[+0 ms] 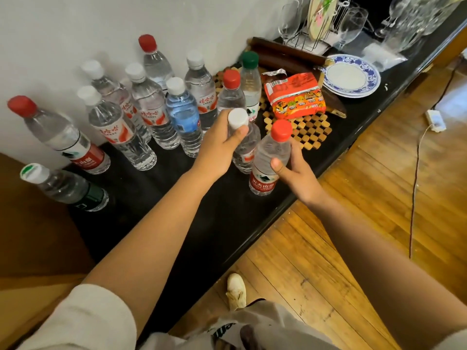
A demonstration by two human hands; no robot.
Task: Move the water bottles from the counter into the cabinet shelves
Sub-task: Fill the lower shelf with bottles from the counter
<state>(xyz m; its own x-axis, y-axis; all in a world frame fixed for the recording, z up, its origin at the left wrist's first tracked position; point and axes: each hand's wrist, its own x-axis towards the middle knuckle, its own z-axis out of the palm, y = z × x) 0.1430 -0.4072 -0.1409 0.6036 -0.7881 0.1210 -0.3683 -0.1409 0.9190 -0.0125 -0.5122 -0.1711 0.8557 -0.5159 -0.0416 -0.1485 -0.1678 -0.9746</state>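
Observation:
Several clear water bottles with red, white and green caps stand on the black counter (156, 198) against the white wall. My left hand (222, 145) grips a white-capped bottle (246, 147) around its neck, thumb under the cap. Right beside it, my right hand (294, 170) wraps a red-capped bottle with a red label (270, 157) at mid-body. Both held bottles are upright near the counter's front edge. A blue-tinted bottle (183, 114) stands just left of my left hand. No cabinet shelves are in view.
A wooden lattice trivet (308, 130) carries a red noodle packet (295, 97). Blue-rimmed plates (351, 77), wine glasses (351, 24) and a rack sit further right. Wooden floor with a cable and power strip (436, 121) lies below; my shoe (236, 290) is near the counter base.

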